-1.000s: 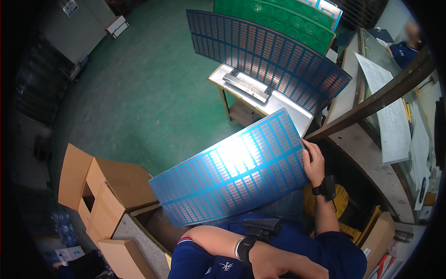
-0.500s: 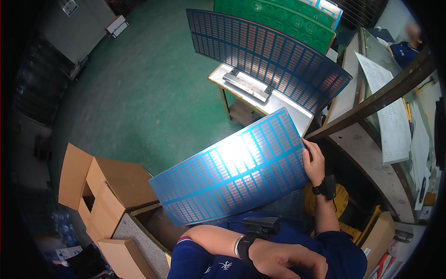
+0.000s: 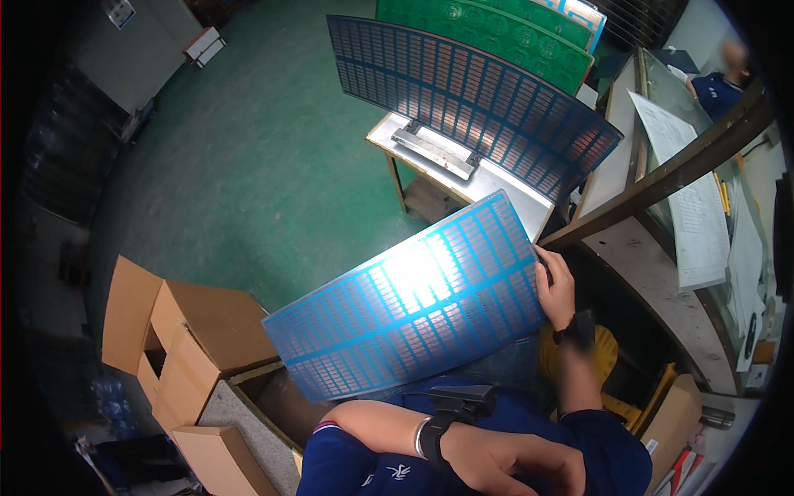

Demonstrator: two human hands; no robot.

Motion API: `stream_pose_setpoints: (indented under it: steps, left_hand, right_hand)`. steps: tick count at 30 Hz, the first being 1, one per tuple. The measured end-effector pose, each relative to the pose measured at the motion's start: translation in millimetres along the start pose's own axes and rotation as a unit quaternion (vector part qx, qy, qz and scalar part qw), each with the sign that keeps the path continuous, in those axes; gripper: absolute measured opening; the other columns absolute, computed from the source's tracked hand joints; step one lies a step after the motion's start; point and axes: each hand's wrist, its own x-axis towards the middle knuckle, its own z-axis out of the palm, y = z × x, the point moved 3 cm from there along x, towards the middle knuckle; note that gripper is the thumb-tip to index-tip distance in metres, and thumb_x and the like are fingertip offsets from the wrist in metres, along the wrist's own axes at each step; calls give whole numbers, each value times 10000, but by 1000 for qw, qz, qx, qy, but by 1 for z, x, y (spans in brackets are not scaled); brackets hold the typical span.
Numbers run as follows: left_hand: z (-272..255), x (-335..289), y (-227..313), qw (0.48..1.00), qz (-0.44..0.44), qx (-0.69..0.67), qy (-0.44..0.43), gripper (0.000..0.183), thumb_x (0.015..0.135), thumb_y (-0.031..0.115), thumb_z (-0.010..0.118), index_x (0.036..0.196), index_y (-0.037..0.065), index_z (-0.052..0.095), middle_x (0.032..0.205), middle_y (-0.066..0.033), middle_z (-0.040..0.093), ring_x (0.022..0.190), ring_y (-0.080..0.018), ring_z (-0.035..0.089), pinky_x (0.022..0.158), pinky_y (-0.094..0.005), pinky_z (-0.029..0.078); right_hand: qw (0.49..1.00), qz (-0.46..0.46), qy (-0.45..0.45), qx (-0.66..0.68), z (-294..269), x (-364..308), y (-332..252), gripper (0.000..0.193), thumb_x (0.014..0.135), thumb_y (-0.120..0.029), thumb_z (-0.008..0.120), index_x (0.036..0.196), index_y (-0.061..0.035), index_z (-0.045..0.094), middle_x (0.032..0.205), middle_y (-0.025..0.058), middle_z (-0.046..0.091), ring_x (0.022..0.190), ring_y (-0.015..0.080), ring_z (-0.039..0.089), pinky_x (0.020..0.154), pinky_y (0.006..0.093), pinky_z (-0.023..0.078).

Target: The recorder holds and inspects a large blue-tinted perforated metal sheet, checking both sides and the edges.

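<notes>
A thin panel (image 3: 397,331), blue with rows of small coppery rectangles, leans tilted across my lap and glares white under the light. My right hand (image 3: 556,288) grips its right edge, fingers along the edge and thumb on the face. Below the panel, my left forearm crosses in front of my body. My left hand (image 3: 517,463) is curled near the lower edge of the picture; its fingertips are out of sight, so whatever it may hold is hidden. Both wrists wear black straps with devices.
A similar dark panel (image 3: 471,91) stands upright on a white-topped table (image 3: 517,192) with a metal holder (image 3: 434,150). Green panels (image 3: 504,29) stand behind it. Cardboard boxes (image 3: 219,326) are at left; a glass-topped desk with papers (image 3: 701,223) and another person (image 3: 721,91) at right.
The whole view has shifted very slightly left. Both hands and the panel keep nearly the same pose.
</notes>
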Motion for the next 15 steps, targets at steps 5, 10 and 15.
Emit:
stream_pose_setpoints:
  steps: [5,10,15]
  left_hand:
    - [-3,-1,-9,998,-38,36,-44,313,913,258,526,998,-36,592,877,-84,578,820,-164,531,722,-302,418]
    - [-6,-1,-13,998,-13,30,-58,340,899,297,543,887,-40,588,843,-93,568,794,-180,521,720,-315,407]
    - [-4,0,-8,998,-3,32,-56,342,902,293,535,825,-37,579,819,-101,558,777,-205,518,721,-334,404]
  right_hand:
    - [1000,0,-1,0,0,-1,0,272,868,-113,508,1115,-12,563,1008,145,591,839,254,586,725,312,467]
    - [1000,-3,-2,-2,0,-1,2,272,869,-114,509,1114,-10,563,1010,150,592,864,268,588,741,321,468]
    - [1000,-14,4,-7,1,-1,4,271,868,-114,509,1113,-10,563,1009,154,591,869,276,587,744,326,468]
